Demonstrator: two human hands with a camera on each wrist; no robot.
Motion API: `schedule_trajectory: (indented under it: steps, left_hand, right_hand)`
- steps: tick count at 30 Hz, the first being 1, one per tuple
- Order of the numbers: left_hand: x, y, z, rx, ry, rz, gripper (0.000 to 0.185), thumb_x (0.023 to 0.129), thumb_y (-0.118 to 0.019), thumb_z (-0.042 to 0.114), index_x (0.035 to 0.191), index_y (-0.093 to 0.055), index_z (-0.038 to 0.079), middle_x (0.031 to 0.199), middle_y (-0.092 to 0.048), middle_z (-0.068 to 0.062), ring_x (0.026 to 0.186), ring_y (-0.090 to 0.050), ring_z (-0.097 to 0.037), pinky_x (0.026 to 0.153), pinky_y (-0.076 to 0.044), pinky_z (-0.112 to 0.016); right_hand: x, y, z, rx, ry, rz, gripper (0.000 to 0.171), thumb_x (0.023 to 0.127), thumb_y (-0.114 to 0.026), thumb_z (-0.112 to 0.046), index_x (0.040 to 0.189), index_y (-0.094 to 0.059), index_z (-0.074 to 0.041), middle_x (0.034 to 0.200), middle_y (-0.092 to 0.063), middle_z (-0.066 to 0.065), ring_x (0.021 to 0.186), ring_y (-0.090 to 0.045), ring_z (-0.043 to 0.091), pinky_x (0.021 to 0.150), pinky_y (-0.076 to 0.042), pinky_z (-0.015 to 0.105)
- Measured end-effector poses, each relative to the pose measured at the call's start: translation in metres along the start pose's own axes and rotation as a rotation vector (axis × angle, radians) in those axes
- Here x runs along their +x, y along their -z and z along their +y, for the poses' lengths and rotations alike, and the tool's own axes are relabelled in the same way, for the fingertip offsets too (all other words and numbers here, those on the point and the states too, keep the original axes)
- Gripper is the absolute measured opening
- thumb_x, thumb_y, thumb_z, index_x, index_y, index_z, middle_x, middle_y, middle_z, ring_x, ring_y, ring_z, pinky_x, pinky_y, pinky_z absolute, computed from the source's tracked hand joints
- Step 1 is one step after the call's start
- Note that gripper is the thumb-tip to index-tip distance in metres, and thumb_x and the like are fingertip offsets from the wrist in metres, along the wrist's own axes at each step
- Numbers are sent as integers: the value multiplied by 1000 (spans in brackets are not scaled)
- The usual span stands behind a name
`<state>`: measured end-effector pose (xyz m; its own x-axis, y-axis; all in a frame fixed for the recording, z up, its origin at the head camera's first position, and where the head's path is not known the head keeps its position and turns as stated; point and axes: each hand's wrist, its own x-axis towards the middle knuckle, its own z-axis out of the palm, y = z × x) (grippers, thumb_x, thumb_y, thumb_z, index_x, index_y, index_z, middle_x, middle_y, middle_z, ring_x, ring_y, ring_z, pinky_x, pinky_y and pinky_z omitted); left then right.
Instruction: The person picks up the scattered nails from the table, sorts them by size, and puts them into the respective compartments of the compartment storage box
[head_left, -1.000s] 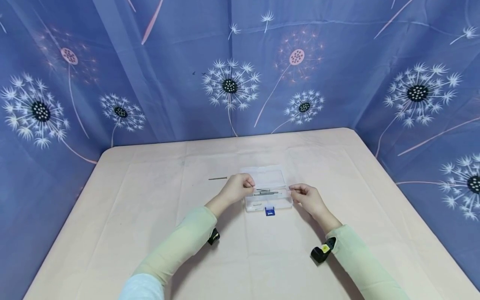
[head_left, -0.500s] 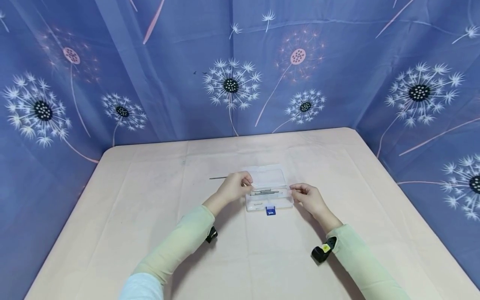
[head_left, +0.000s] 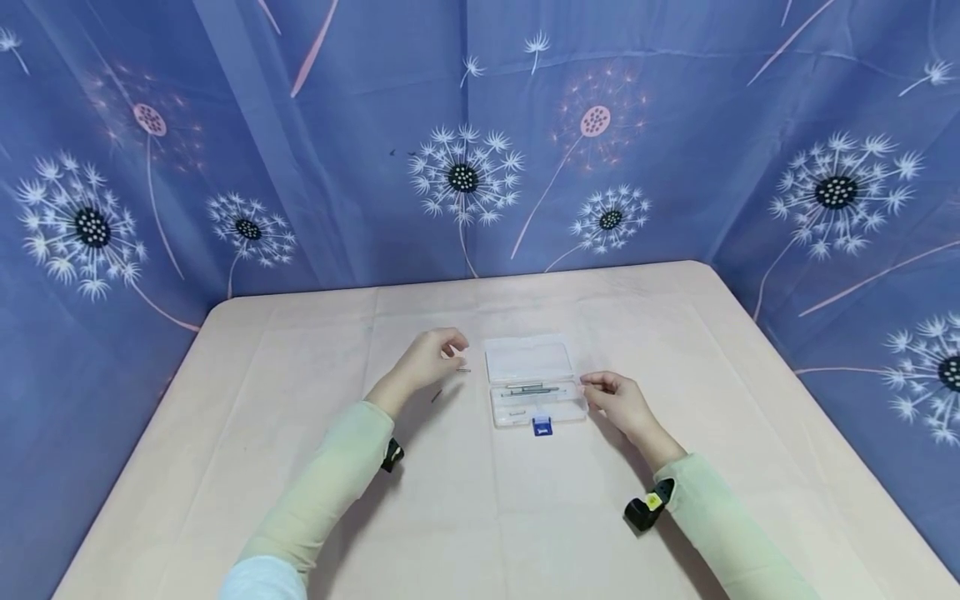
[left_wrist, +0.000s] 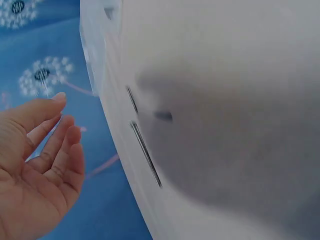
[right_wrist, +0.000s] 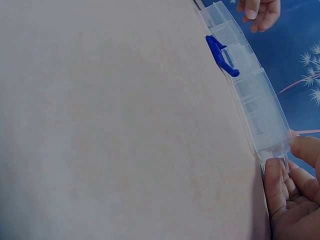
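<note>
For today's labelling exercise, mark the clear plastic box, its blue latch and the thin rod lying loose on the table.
clear plastic box point(head_left: 528, 362), head view, open lid
blue latch point(right_wrist: 220, 55), right wrist view, middle
thin rod point(left_wrist: 146, 154), left wrist view, mid-shaft

The left hand point(head_left: 427, 362) is stretched forward over the table, palm turned to the side, with relaxed, slightly bent fingers point(left_wrist: 55, 145) that hold nothing. The right hand point(head_left: 618, 402) is lower and closer to the body, with its thumb and curled fingers point(right_wrist: 282, 182) pinched together at the tips. Both forearms are in pale green sleeves, and each one carries a small black device at the wrist.
</note>
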<state>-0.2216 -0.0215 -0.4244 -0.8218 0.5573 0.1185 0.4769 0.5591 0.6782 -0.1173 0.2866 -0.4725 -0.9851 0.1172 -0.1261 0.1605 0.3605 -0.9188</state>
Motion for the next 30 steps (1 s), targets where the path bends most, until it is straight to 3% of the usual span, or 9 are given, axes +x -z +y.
schedule_trajectory:
  steps: [6, 16, 23, 30]
  left_hand:
    - [-4, 12, -20, 13, 51, -1, 23, 83, -65, 2, 106, -63, -3, 106, -65, -18, 95, -61, -32, 86, -50, -42]
    - [-8, 13, -50, 26, 207, -55, 19, 83, -68, 1, 101, -64, -3, 101, -64, -17, 92, -59, -28, 85, -50, -41]
    - [-10, 13, -60, 14, 200, -37, 7, 83, -68, 1, 89, -66, -2, 89, -65, -13, 81, -58, -22, 73, -50, -32]
    - [-7, 14, -61, 35, 197, -41, 4, 83, -68, 3, 80, -66, 1, 81, -64, -9, 77, -55, -19, 74, -47, -32]
  right_hand:
    - [-1, 0, 0, -1, 5, 7, 33, 91, -57, -7, 117, -56, 14, 93, -66, 10, 70, -54, 1, 63, -48, 14]
    - [0, -1, 1, 1, -5, 11, 33, 91, -57, -6, 117, -56, 13, 92, -66, 10, 70, -54, 2, 62, -48, 15]
    - [1, -3, 2, -10, -23, 21, 32, 91, -57, -6, 116, -57, 12, 89, -65, 7, 69, -54, 2, 62, -47, 15]
    - [1, -2, 1, -7, -10, 26, 31, 90, -57, -4, 116, -57, 14, 90, -66, 10, 69, -54, 1, 62, -47, 15]
